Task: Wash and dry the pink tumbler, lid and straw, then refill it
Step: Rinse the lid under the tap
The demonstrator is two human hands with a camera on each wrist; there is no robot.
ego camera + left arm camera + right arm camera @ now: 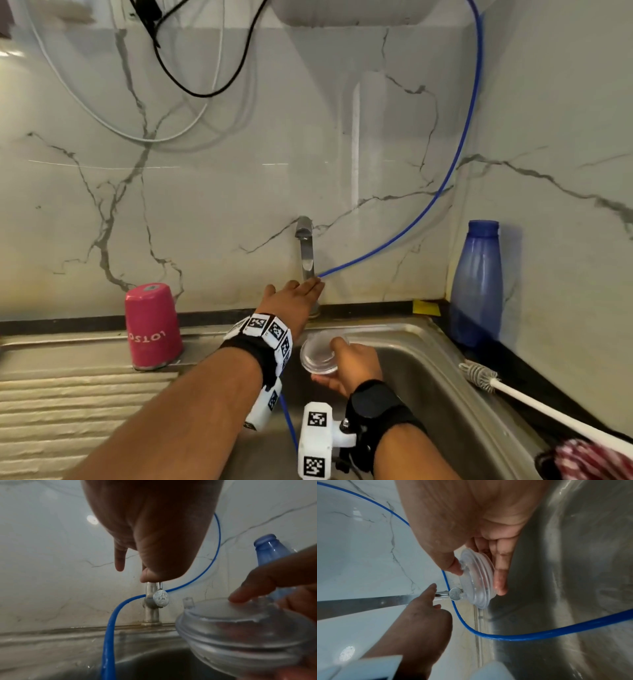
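2 hands work at the sink: left hand, fingers straight, touches the tap; right hand grips the clear lid.

One pink tumbler, one clear lid, one blue bottle, one bottle brush, one tap, two hands.

Your clear ribbed plastic lid looks glossy and wet. The brushed steel sink is dull-shiny, the metal tap polished, the marble-look wall smooth and glossy, the pink tumbler matt.
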